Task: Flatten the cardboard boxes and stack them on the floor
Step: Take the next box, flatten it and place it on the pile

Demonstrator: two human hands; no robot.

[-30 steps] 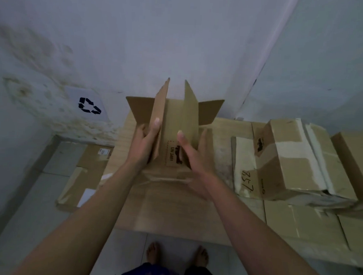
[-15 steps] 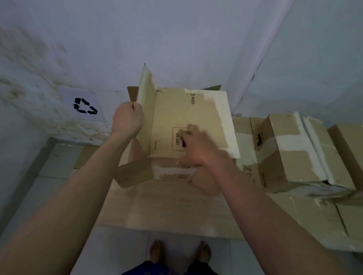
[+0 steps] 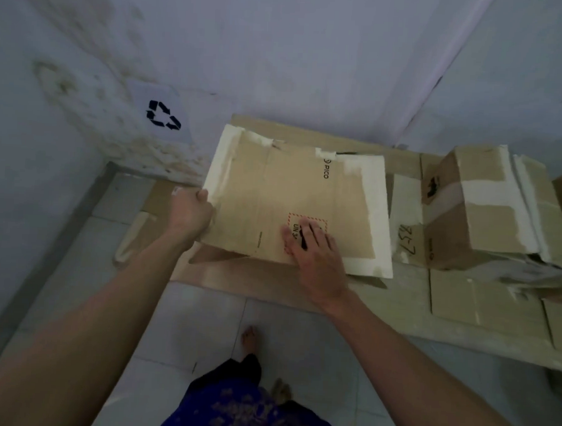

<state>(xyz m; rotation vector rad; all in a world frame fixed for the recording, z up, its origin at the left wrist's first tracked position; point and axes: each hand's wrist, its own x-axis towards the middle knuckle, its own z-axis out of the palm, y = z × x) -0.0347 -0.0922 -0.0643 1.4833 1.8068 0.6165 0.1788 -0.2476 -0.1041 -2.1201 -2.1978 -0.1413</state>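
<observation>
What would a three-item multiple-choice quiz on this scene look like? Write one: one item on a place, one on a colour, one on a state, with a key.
1. Where is the recycling sign?
A. on the wall, left of the cardboard
B. on the floor tiles
C. on the taped box at right

2. What colour is the dashed frame printed on the flattened box?
A. green
B. red
C. blue

3. What is the right hand doing?
A. gripping a flap edge
B. hanging free
C. pressing flat on the box

Key: 1 A, the sign sits on the stained wall. 2 B, the dashes beside the fingers are red. 3 C, its fingers lie spread on the panel, while the left hand grips the left edge.
</observation>
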